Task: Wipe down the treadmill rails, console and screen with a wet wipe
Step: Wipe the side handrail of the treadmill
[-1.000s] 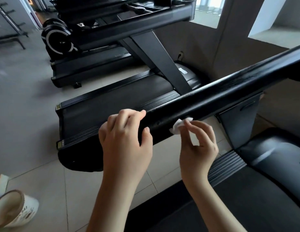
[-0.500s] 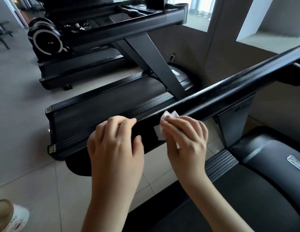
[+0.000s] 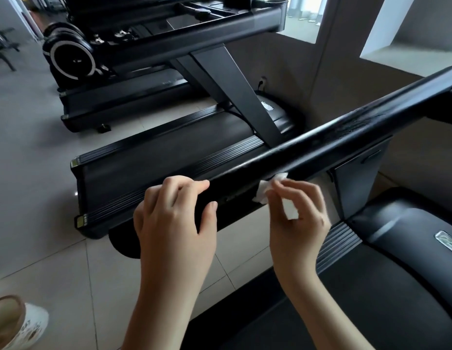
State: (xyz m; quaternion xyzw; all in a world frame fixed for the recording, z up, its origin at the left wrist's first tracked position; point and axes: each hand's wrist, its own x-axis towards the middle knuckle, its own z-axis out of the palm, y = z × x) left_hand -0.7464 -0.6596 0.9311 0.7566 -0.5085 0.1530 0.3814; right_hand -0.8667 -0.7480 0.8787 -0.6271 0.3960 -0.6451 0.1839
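A thick black treadmill rail [image 3: 320, 145] runs diagonally from lower left to upper right. My left hand [image 3: 174, 218] grips its near end, fingers curled over the top and thumb on the near side. My right hand [image 3: 295, 218] pinches a small crumpled white wet wipe [image 3: 265, 192] and holds it against the near side of the rail, just right of my left hand. A second bit of the wipe shows between the fingers. The console and screen are out of view.
The belt and motor cover [image 3: 401, 248] of this treadmill lie at lower right. A second treadmill [image 3: 169, 157] stands parallel to the left, a third machine [image 3: 73, 56] behind it. Tiled floor lies between. A shoe [image 3: 15, 322] sits at bottom left.
My right hand has lifted from pressing flat on the rail to pinching the wipe with fingertips. My left hand stays gripping the rail's end.
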